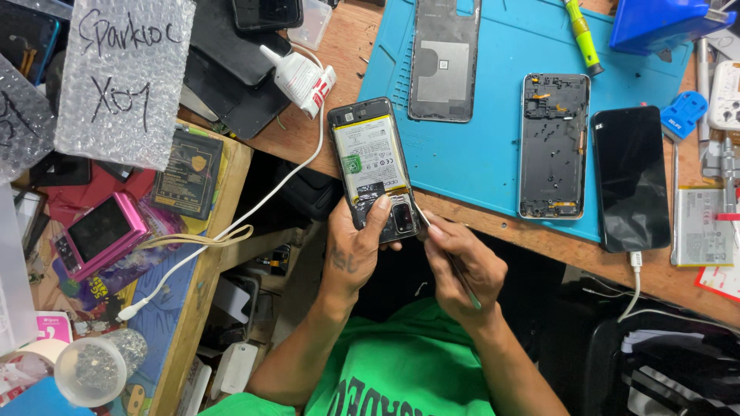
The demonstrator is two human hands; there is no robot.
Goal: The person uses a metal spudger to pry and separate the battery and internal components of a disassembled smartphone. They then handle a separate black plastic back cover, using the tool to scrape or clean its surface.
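My left hand [353, 248] grips the lower end of an opened phone [373, 160] with its back cover off, so that its battery and camera module show. The thumb lies across the bottom part of the phone. My right hand [461, 266] holds a thin metal tool [451, 258], whose tip touches the phone's lower right edge by the camera module. The phone rests partly on the wooden table's edge [493, 223], beside the blue work mat [493, 146].
On the blue mat lie a back cover [445, 60], a bare phone frame [553, 145] and a black phone [631, 179] plugged into a white cable. A glue tube [301, 77], a yellow-green screwdriver [582, 35], a loose battery [700, 226] and a cluttered side shelf [116, 231] surround the spot.
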